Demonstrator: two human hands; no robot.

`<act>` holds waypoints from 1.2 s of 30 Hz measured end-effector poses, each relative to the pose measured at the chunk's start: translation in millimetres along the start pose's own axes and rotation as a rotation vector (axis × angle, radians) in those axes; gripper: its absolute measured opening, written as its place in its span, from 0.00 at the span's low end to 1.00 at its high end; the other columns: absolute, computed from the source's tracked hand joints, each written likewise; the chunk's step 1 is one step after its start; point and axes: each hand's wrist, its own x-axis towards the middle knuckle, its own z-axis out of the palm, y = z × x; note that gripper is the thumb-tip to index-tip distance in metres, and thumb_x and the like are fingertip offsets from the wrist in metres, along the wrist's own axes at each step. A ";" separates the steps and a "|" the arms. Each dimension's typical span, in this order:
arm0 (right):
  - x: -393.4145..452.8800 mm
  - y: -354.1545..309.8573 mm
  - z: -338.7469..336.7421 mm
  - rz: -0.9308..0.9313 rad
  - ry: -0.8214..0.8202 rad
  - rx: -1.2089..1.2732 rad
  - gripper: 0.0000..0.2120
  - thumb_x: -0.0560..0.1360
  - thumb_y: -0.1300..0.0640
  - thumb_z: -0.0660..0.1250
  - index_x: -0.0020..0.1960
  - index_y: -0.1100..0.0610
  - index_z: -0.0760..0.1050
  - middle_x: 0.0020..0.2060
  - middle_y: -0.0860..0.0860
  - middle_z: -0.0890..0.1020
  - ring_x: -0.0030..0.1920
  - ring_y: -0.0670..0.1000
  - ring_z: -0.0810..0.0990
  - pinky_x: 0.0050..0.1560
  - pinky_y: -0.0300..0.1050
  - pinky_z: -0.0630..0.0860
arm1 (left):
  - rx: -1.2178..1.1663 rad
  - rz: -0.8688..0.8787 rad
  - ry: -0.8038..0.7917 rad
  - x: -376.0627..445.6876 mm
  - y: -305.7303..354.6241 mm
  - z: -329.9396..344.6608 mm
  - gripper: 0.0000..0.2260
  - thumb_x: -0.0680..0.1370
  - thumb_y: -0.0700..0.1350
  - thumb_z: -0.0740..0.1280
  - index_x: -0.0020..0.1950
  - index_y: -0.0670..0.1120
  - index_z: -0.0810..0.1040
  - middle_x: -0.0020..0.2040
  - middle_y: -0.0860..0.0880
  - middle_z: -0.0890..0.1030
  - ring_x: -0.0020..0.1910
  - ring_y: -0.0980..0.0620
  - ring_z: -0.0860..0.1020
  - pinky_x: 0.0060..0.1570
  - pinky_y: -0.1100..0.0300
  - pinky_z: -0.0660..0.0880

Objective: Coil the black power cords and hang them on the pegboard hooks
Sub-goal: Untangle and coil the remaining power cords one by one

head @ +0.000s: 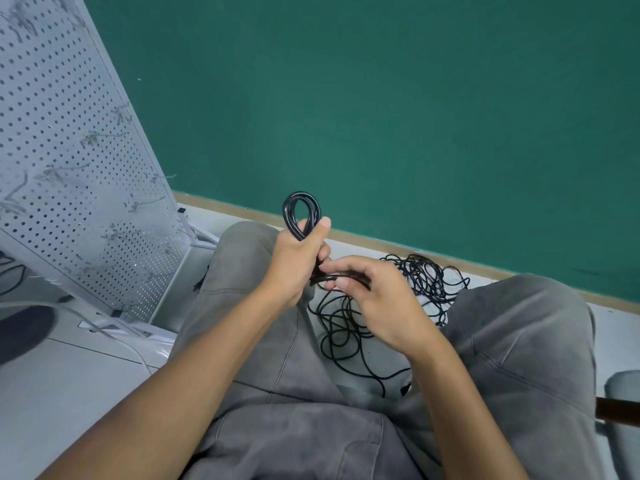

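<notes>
My left hand (294, 261) grips a small coil of black power cord (300, 211), whose loop sticks up above my thumb. Just to its right, my right hand (374, 296) pinches the same cord where it leaves the coil. A loose tangle of black cords (420, 289) lies on the floor between my knees, partly hidden behind my right hand. The grey pegboard (59, 161) leans at the left, with several thin metal hooks (145, 202) sticking out of it.
I sit with my grey-trousered legs (519, 341) spread around the tangle. A green wall (381, 98) with a tan skirting strip runs behind. The pegboard's white base (194, 251) stands by my left knee. A dark object (616, 412) pokes in at the right edge.
</notes>
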 end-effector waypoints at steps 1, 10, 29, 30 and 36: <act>-0.7 0.1 0.0 -0.014 0.038 0.009 0.13 0.80 0.69 0.65 0.56 0.55 0.83 0.49 0.46 0.87 0.51 0.43 0.85 0.62 0.42 0.78 | 0.037 0.012 -0.024 -1.8 -1.6 1.4 0.15 0.84 0.48 0.66 0.39 0.47 0.68 0.27 0.51 0.69 0.25 0.52 0.67 0.27 0.60 0.67; 3.1 19.2 1.2 -0.101 0.461 -0.299 0.11 0.76 0.55 0.76 0.47 0.50 0.73 0.45 0.42 0.78 0.42 0.45 0.80 0.46 0.41 0.75 | 0.020 -0.149 -0.249 -12.3 -2.5 4.1 0.20 0.84 0.57 0.64 0.40 0.44 0.68 0.30 0.45 0.69 0.26 0.49 0.70 0.28 0.58 0.71; 3.3 57.8 -20.5 0.102 0.244 -0.007 0.10 0.79 0.64 0.71 0.49 0.48 0.78 0.44 0.44 0.85 0.48 0.43 0.83 0.56 0.41 0.78 | -0.251 -0.370 -0.494 -21.1 9.3 -2.2 0.17 0.76 0.47 0.72 0.32 0.50 0.69 0.27 0.53 0.63 0.24 0.56 0.64 0.25 0.64 0.68; 4.1 60.5 -18.8 0.115 0.243 -0.019 0.08 0.79 0.63 0.71 0.49 0.50 0.78 0.44 0.46 0.84 0.46 0.43 0.82 0.54 0.40 0.77 | -0.242 -0.365 -0.489 -20.3 7.8 -2.5 0.18 0.77 0.47 0.74 0.31 0.51 0.69 0.26 0.53 0.63 0.24 0.56 0.64 0.25 0.63 0.68; 1.2 54.3 -15.7 0.171 0.344 0.121 0.09 0.79 0.65 0.69 0.46 0.52 0.81 0.39 0.47 0.84 0.42 0.54 0.83 0.46 0.51 0.83 | -0.131 -0.293 -0.414 -13.9 4.0 -5.0 0.15 0.71 0.45 0.77 0.30 0.51 0.72 0.27 0.50 0.63 0.25 0.53 0.65 0.27 0.61 0.69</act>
